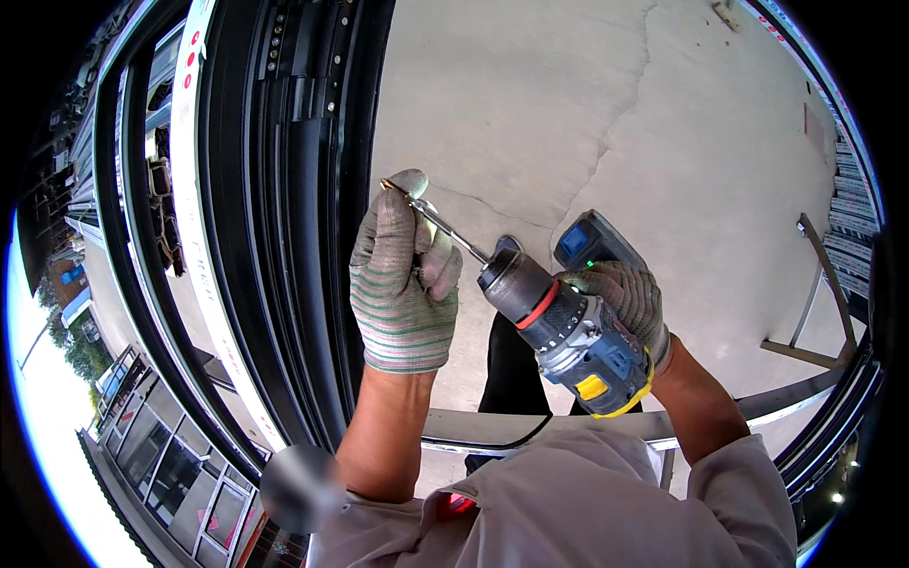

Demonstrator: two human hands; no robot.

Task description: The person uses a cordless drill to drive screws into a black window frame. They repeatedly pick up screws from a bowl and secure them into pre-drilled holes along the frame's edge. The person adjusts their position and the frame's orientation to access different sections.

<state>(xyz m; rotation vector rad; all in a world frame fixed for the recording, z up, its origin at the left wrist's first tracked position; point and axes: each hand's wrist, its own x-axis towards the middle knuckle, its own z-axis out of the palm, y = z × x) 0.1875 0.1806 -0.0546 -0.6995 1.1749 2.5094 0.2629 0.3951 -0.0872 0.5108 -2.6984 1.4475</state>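
Observation:
My right hand (627, 295), in a striped work glove, is wrapped round the handle of a blue and black cordless drill (568, 346) with a red ring and a yellow patch. From its chuck a long driver bit (456, 237) points up and left. My left hand (405, 308), gloved alike, pinches a small brass-coloured screw (390, 186) at the bit's tip between thumb and forefinger. The fingers partly hide the screw. Just left of this hand runs a black metal frame profile (308, 199) with several small screw heads along it.
A white protective strip (196, 151) with red marks lines the frame's outer side. Bars of the frame also cross in front of my body (625, 424). On the right, a brown metal bracket (805, 353) stands over the cracked concrete floor (511, 104), near stacked profiles (849, 237).

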